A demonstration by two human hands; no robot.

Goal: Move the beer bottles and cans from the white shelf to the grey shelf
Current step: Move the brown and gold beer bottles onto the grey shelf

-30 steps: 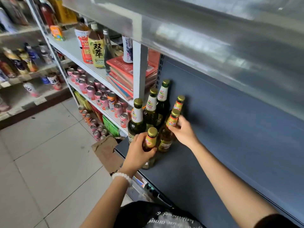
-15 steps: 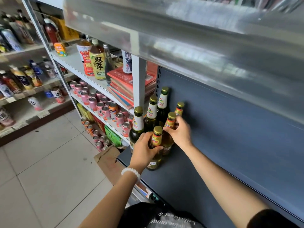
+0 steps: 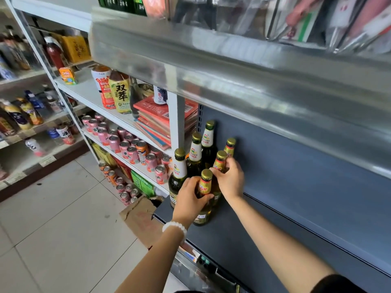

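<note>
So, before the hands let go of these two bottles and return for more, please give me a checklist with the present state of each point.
1. Front red-label bottle stands upright on the grey shelf: ok.
2. Left hand grips this bottle: ok.
3. Right hand holds the second red-label bottle at its neck: ok.
4. Second bottle's base rests flat: cannot tell, it is hidden.
5. Free space on the shelf to the right: ok.
6. Pink cans remain on the white shelf to move: not ok.
</note>
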